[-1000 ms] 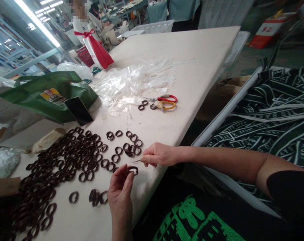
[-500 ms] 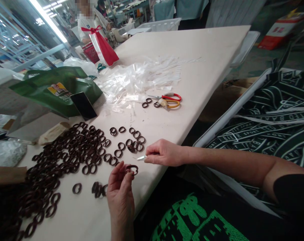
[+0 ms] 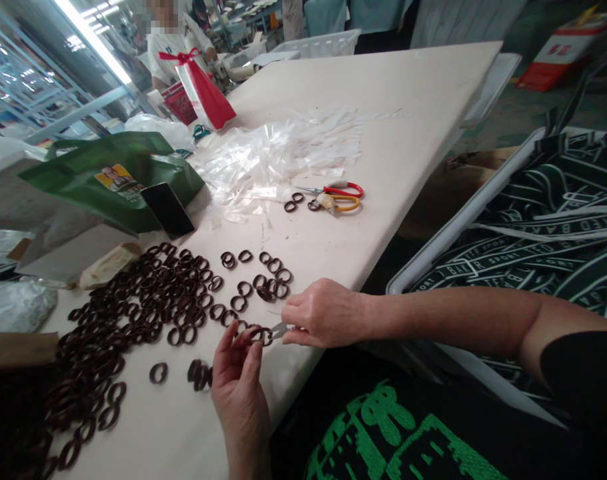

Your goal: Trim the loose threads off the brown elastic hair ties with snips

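Observation:
Between thumb and fingers, my left hand (image 3: 241, 377) pinches a small dark brown loop (image 3: 261, 337). My right hand (image 3: 321, 313) is closed round thread snips (image 3: 280, 330), whose handles are mostly hidden in the palm. The blade tips are at the right edge of the held loop; I cannot tell whether they touch it. Just beyond both hands lie several loose brown loops (image 3: 244, 289). A large pile of the same loops (image 3: 148, 293) spreads to the left, and a short stack of loops (image 3: 199, 375) is beside my left wrist.
Scissors with red and yellow handles (image 3: 341, 197) lie farther up the table (image 3: 383, 133), near clear plastic strips (image 3: 278, 157). A phone (image 3: 167, 210) leans on a green bag (image 3: 118, 173). To my right is a bin of printed dark straps (image 3: 533, 227). Another person (image 3: 171, 47) is at the back.
My right hand has moved slightly down and left, bringing the snips from above and right of the held loop to its edge. My left hand stays nearly in place.

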### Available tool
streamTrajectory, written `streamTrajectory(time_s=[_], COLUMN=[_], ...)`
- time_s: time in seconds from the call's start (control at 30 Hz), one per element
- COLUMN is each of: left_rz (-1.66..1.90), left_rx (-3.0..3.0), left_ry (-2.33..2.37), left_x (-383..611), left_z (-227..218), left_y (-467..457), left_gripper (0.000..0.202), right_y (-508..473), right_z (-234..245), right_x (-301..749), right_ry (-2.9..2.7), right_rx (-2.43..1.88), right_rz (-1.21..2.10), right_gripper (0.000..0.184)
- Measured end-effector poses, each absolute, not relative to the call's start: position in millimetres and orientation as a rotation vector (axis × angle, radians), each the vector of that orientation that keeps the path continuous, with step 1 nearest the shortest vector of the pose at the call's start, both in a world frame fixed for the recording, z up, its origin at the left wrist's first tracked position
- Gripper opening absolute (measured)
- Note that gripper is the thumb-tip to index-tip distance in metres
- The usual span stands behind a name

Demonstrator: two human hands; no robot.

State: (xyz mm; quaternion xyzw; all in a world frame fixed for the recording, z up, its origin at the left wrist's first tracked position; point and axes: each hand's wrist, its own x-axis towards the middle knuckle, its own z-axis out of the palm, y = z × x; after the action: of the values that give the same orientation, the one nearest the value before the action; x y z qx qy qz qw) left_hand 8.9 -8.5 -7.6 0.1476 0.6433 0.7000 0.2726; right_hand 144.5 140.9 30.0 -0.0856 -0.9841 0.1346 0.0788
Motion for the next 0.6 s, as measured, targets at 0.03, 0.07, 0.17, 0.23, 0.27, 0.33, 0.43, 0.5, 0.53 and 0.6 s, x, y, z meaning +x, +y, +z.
streamTrajectory(time_s=[0.03, 0.07, 0.17, 0.23, 0.27, 0.33, 0.43, 0.5, 0.53, 0.6], left_rz=[1.877, 1.865, 1.807, 1.775, 1.765, 1.750, 1.707, 1.673, 1.664, 1.676], left_rx=[0.436, 0.479, 0.608, 0.679, 0.708, 0.753, 0.778, 0.784, 0.789, 0.795], left_ry=[1.759, 1.795, 1.911, 1.960, 1.973, 2.001, 2.058, 2.090, 2.108, 2.180], left_x=[9.0, 9.2, 10.7, 12.4, 13.3, 14.9, 15.7, 13.4, 10.9, 1.9], left_z=[-7.7, -7.7, -8.0, -8.9, -9.7, -12.1, -17.3, -21.2, -23.0, -26.5], left_y=[-9.6, -10.7, -13.4, -14.4, -14.5, -14.4, -14.0, -15.0, -16.6, -23.2], left_gripper=[0.051, 0.051, 0.053, 0.054, 0.055, 0.055, 0.054, 0.051, 0.049, 0.044], right_y=[140.6, 140.3, 139.2, 138.2, 137.5, 135.8, 133.7, 134.5, 136.1, 143.1], right_z=[31.5, 33.3, 39.4, 43.0, 44.0, 43.7, 36.6, 29.2, 25.4, 17.9], right_x=[143.4, 142.3, 139.3, 137.6, 136.9, 135.2, 132.6, 132.3, 133.2, 138.1], right_ry=[-2.964, -2.983, -3.051, -3.084, -3.094, -3.106, -3.091, -3.044, -3.008, -2.915], right_rx=[-0.245, -0.234, -0.199, -0.184, -0.167, -0.113, -0.053, -0.063, -0.085, -0.152], right_rz=[0.374, 0.350, 0.308, 0.284, 0.273, 0.264, 0.277, 0.300, 0.321, 0.384], right_gripper=[0.035, 0.035, 0.034, 0.032, 0.030, 0.026, 0.021, 0.023, 0.026, 0.031])
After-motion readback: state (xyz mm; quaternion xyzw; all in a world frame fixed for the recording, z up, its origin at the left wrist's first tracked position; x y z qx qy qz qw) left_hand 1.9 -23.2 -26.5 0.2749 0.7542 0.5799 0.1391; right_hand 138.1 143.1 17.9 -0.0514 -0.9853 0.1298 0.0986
